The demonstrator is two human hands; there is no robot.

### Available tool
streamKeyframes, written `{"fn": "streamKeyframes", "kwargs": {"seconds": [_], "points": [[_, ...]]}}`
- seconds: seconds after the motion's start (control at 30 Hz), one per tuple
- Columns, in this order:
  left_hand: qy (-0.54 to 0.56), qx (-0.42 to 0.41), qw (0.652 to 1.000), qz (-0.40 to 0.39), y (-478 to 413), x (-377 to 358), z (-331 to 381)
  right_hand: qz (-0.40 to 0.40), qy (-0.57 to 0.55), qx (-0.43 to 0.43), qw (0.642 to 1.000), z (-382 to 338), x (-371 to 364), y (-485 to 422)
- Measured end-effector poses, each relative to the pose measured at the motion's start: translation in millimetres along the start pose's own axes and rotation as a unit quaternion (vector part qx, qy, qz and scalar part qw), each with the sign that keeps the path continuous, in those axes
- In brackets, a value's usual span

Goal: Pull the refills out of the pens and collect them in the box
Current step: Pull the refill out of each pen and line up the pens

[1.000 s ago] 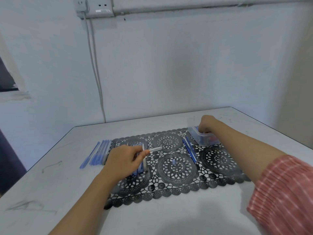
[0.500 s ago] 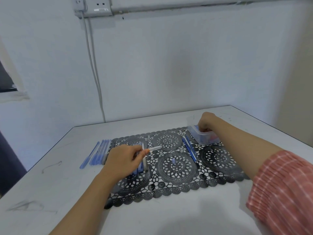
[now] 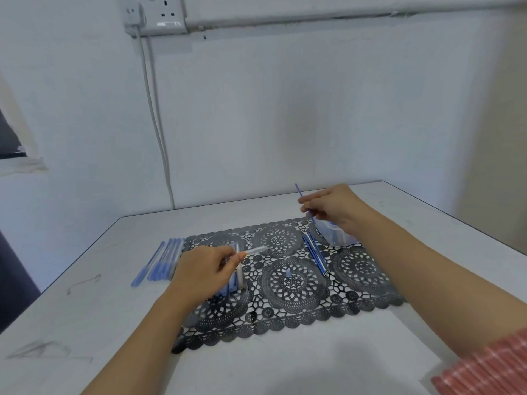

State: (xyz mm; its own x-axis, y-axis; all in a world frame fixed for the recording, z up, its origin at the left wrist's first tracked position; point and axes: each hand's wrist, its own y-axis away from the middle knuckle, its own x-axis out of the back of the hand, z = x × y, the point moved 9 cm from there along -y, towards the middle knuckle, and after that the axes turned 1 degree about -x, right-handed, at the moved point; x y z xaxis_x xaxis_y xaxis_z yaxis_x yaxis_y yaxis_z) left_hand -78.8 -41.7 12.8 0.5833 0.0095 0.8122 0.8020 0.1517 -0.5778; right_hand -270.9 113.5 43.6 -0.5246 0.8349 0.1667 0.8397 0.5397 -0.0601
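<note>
My left hand (image 3: 204,270) pinches a clear empty pen barrel (image 3: 256,249) above the black lace mat (image 3: 288,280). Under that hand lie several blue and clear pen parts (image 3: 233,283). My right hand (image 3: 333,208) is raised above the small clear plastic box (image 3: 338,235) at the mat's far right and grips a thin blue refill (image 3: 302,199) that points up and to the left. Several blue refills (image 3: 315,253) lie side by side on the mat, just left of the box. A small blue pen cap (image 3: 288,272) stands in the mat's middle.
Several whole blue pens (image 3: 162,262) lie in a row on the white table (image 3: 285,366), left of the mat. A wall stands close behind the table, with a socket (image 3: 164,14) and a cable (image 3: 158,124) running down. The table's right edge runs diagonally.
My right hand has lifted out of the box and now holds a blue refill in the air. My left hand has stayed in place with the barrel.
</note>
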Motion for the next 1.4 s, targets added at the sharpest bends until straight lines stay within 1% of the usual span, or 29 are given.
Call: {"fn": "streamKeyframes", "kwargs": {"seconds": [0.07,0.13,0.2,0.3,0.33,0.4,0.5,0.6,0.73,0.93,1.2,1.4], "points": [[0.001,0.0,1.0,0.003,-0.1,1.9,1.2,-0.036,-0.029,0.016,0.999,-1.3,-10.2,13.0],[0.0,-0.001,1.0,0.003,-0.4,2.9,2.3,-0.061,-0.008,0.05,0.997,-2.1,-18.0,25.3],[-0.001,0.0,1.0,-0.002,0.1,2.0,2.0,-0.059,0.077,0.091,0.991,-1.5,-23.2,36.7],[-0.002,0.002,1.0,0.0,-0.1,2.0,0.9,-0.026,0.195,0.146,0.97,-0.2,-27.1,47.3],[0.0,0.003,1.0,0.001,-0.3,2.1,0.6,-0.017,0.236,0.176,0.955,-1.8,-29.6,50.3],[0.009,0.004,1.0,-0.002,-0.8,1.5,0.6,0.006,0.316,0.259,0.913,-8.1,-34.9,58.0],[0.008,0.001,1.0,-0.005,-0.9,1.8,1.5,0.042,0.34,0.4,0.85,-15.2,-39.6,70.9],[-0.001,-0.002,1.0,0.003,-0.4,2.6,0.6,0.033,0.374,0.457,0.806,-11.1,-46.3,78.5],[-0.001,-0.005,1.0,0.007,-1.0,3.7,1.8,-0.001,0.419,0.486,0.767,-5.7,-54.8,81.0],[0.009,-0.003,1.0,0.004,-1.8,5.5,1.7,-0.038,0.471,0.476,0.742,6.5,-59.1,74.4],[0.014,-0.007,1.0,-0.01,-1.5,2.7,5.4,-0.045,0.484,0.479,0.731,7.9,-60.5,74.6],[0.009,-0.017,1.0,-0.006,-1.5,5.2,10.1,-0.041,0.487,0.481,0.728,11.3,-62.4,72.7]]}}
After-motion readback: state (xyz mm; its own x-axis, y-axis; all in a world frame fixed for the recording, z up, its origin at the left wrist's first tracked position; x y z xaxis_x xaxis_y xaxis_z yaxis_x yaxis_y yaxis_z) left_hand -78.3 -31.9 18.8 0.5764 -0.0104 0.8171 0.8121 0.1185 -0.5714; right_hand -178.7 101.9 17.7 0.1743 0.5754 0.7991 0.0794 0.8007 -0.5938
